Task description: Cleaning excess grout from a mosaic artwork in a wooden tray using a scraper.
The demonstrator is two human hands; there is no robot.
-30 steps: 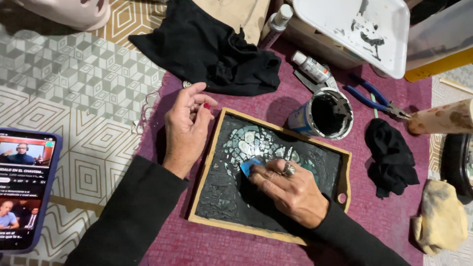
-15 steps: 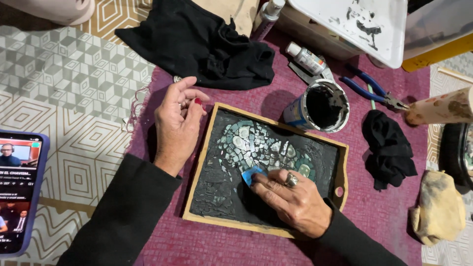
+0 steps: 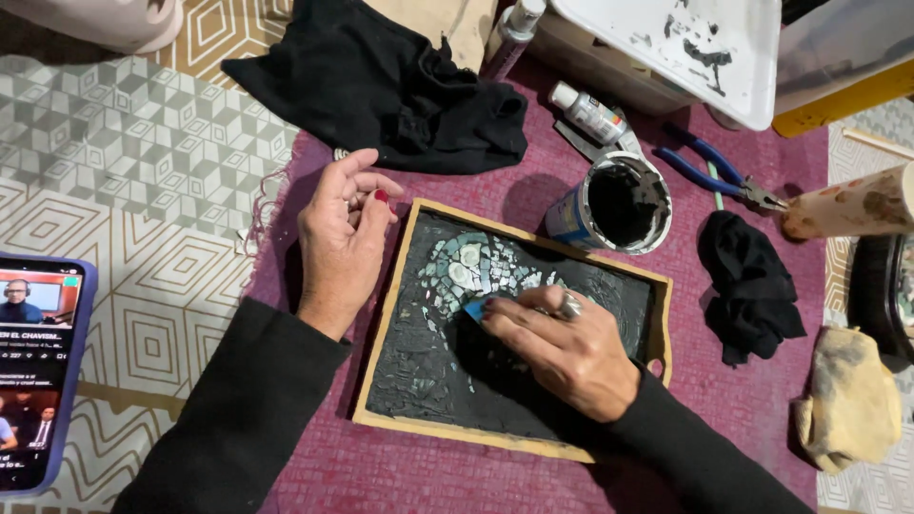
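Black grout covers most of the mosaic tray (image 3: 519,433), a shallow wooden-framed panel lying on the maroon mat (image 3: 400,481) at the middle of the bench; only a patch of pale tile pieces shows clean near the tray's upper middle. The right hand (image 3: 566,347) rests on the tray's surface, its grip closed narrow on a small blue scraper (image 3: 473,309), of which just a corner peeks out from under the fingers, so its full shape cannot be made out. The hand and sleeve hide the tray's lower right part. The left hand (image 3: 343,238) lies against the tray's left rim, fingers loosely curled, holding nothing that can be seen.

Just above the tray's upper right corner stands an open can (image 3: 614,205) with dark grout inside. Above the can lie a small grey bottle (image 3: 590,112) and blue-handled pliers (image 3: 728,176). A crumpled black cloth (image 3: 400,90) lies above the tray's left corner, and a smaller black rag (image 3: 747,281) sits right of the tray. Further right of the tray, a tan cloth (image 3: 852,400) is partly cut off by the frame edge. A white lid (image 3: 685,48) smeared with dark marks is cut off at the top. Far left of the tray, a phone (image 3: 38,371) with a lit screen is cropped by the edge.
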